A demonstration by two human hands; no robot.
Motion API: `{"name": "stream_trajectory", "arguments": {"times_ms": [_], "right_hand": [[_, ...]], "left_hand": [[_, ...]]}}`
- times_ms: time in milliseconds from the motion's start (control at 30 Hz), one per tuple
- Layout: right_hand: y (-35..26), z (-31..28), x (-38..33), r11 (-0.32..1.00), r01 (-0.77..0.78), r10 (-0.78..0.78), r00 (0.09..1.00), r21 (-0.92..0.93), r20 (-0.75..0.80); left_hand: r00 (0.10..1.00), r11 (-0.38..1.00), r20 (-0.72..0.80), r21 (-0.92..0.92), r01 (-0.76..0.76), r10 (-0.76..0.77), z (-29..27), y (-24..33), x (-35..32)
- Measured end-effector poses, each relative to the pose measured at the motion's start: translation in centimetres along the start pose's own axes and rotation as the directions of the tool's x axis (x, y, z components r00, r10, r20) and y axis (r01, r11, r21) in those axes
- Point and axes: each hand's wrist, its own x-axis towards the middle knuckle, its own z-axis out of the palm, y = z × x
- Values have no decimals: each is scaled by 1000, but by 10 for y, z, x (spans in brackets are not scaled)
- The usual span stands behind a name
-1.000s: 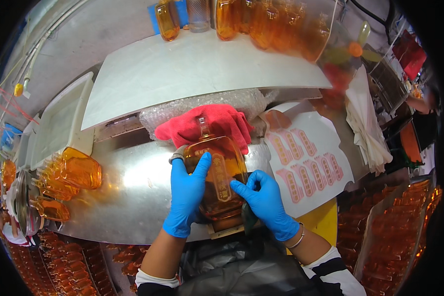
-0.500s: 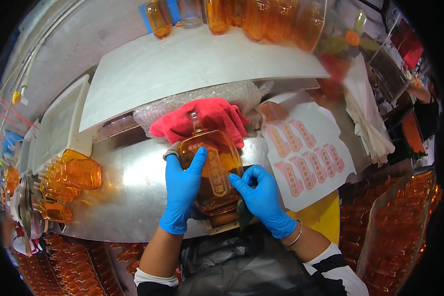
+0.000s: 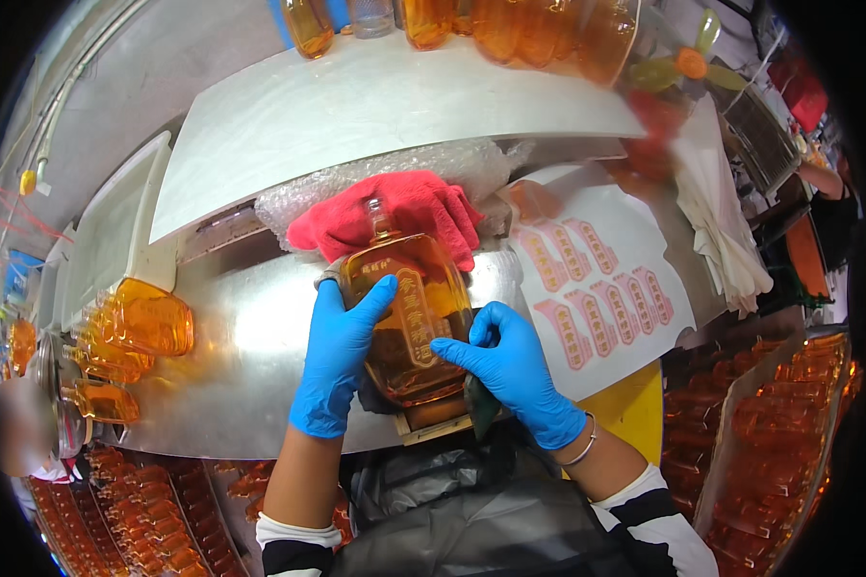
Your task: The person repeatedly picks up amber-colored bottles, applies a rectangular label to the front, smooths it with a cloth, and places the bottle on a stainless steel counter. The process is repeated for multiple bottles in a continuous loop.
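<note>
A flat amber glass bottle (image 3: 409, 298) lies on its back on the steel table (image 3: 231, 375), neck pointing away from me and resting on a red cloth (image 3: 404, 212). My left hand (image 3: 337, 361), in a blue glove, grips the bottle's left side with fingers laid over its upper left corner. Also gloved in blue, my right hand (image 3: 510, 370) presses its fingers on the label at the bottle's front right. The bottle's base sits on a small wooden block (image 3: 433, 418) at the table's near edge.
A white sheet of pink labels (image 3: 597, 288) lies to the right. Bubble wrap (image 3: 356, 183) sits under the red cloth. Several amber bottles (image 3: 135, 322) lie at left; more stand along the far edge (image 3: 510, 24). Crates of bottles (image 3: 789, 433) flank me.
The bottle and both hands stay in place. My right fingers have slid slightly along the label on the bottle's front. The view has shifted a little.
</note>
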Motion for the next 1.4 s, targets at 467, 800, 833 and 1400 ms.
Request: {"name": "stream_trajectory", "arguments": {"times_ms": [467, 800, 833, 1400], "right_hand": [[4, 6, 5, 999, -29, 32, 997, 45, -69], [2, 4, 3, 991, 52, -55, 998, -124, -23], [2, 4, 3, 991, 45, -48, 999, -122, -18], [13, -14, 16, 975, -9, 19, 999, 224, -43]], "left_hand": [[996, 999, -81, -26, -37, 35, 6, 0, -1], [994, 994, 11, -29, -109, 109, 5, 0, -9], [993, 992, 6, -45, -116, 116, 5, -1, -9], [994, 995, 95, -85, -45, 53, 5, 4, -14]]}}
